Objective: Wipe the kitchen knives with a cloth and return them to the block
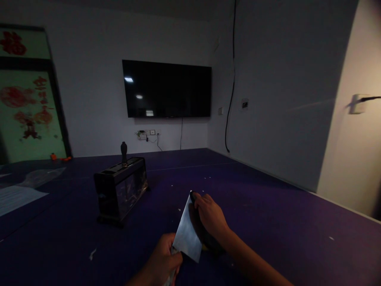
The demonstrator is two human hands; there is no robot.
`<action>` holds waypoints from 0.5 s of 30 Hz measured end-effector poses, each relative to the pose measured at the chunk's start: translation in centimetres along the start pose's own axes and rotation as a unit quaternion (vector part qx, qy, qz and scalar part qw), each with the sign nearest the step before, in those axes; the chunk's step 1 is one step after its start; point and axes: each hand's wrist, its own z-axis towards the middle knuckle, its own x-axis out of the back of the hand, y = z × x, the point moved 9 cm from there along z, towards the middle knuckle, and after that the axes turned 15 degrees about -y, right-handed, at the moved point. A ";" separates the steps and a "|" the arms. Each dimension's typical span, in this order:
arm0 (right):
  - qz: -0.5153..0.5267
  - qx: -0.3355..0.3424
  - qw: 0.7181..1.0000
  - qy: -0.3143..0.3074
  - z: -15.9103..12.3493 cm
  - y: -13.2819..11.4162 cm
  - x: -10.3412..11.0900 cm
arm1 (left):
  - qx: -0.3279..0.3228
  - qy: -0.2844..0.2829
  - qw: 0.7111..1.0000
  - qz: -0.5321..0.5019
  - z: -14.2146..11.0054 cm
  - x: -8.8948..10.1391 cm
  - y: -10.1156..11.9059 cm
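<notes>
My left hand (163, 256) is closed round the handle of a cleaver (188, 234), just below the table's middle. Its broad, shiny blade slants up and away to the right. At the blade's far end my right hand (210, 212) is closed, fingers bent over a small dark piece against the blade's corner; what this is I cannot make out. Shadow covers the area under my right wrist. Further left stands a black knife block (120, 190) with clear sides, and one dark handle (124, 149) sticks up from its top.
The purple-blue surface (268, 222) carries scattered white scraps. Papers (18, 198) and clear plastic (41, 176) lie at the left, small orange things (53, 156) at the back. A television (168, 89) hangs on the far wall; a black cable (230, 103) dangles by the right wall.
</notes>
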 end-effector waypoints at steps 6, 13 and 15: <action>-0.024 0.003 1.000 -0.016 0.5 -0.1 -0.2 | -0.012 0.001 1.000 0.011 0.0 0.1 0.2; -0.050 -0.006 0.999 -0.021 0.7 0.2 -0.4 | 0.008 -0.014 1.000 0.015 0.3 0.1 -0.5; -0.050 -0.006 0.999 -0.020 0.7 0.3 -0.5 | 0.009 -0.024 1.000 0.011 0.4 0.0 -0.6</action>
